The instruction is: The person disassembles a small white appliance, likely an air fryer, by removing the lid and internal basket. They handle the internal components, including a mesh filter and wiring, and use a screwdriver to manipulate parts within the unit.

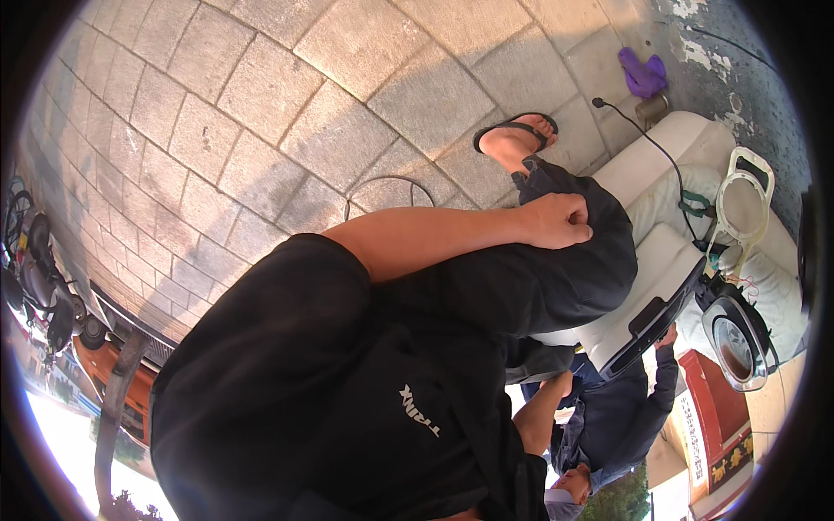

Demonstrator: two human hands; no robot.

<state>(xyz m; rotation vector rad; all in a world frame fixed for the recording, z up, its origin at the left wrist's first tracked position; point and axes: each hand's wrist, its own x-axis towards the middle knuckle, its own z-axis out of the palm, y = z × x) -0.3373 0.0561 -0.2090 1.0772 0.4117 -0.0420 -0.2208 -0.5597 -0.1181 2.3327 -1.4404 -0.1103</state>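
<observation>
My left hand (559, 221) rests on my bent knee in dark trousers (599, 227). Its fingers are curled in, and nothing shows in them. Lower down, part of my right hand (558, 385) comes out beside my other leg; its fingers are hidden. Nearest to it, a white panel (638, 269) with a black slotted edge stands tilted beyond my knee. Another person's hand (667, 337) touches that panel's black edge; this person wears a dark blue top (612, 417).
To the right, a pale fan-shaped frame (743, 204), a round glass-fronted lamp (737, 343) and a black cable (651, 143) lie on a light cushioned surface (686, 143). A purple cloth bundle (643, 74) is by the wall. Motorbikes (43, 282) stand far left on paving (261, 87).
</observation>
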